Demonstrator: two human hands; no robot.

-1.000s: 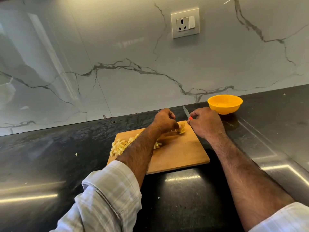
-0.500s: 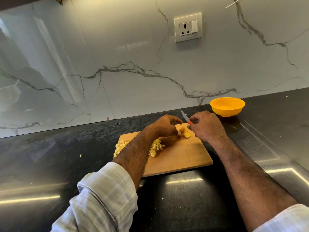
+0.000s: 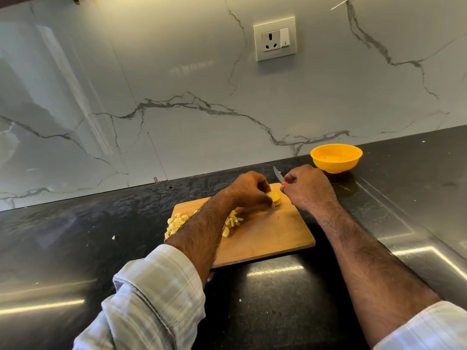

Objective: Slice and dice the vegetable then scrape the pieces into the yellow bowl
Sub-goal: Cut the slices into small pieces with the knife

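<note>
A wooden cutting board (image 3: 273,238) lies on the black counter. My left hand (image 3: 249,192) pinches a small stack of round yellow vegetable slices (image 3: 275,198) at the board's far edge. My right hand (image 3: 309,188) grips a small knife (image 3: 278,175) with a red handle, its blade pointing up and away, just right of the slices. A pile of diced pieces (image 3: 177,224) lies on the board's left side, partly hidden by my left forearm. The yellow bowl (image 3: 336,157) stands behind my right hand near the wall.
The marble backsplash carries a wall socket (image 3: 275,39). A stray piece (image 3: 113,237) lies on the counter left of the board. A steel surface (image 3: 417,238) borders the counter on the right.
My left hand has gathered the yellow slices into a stack and holds them at the board's far edge. The knife stays raised in my right hand.
</note>
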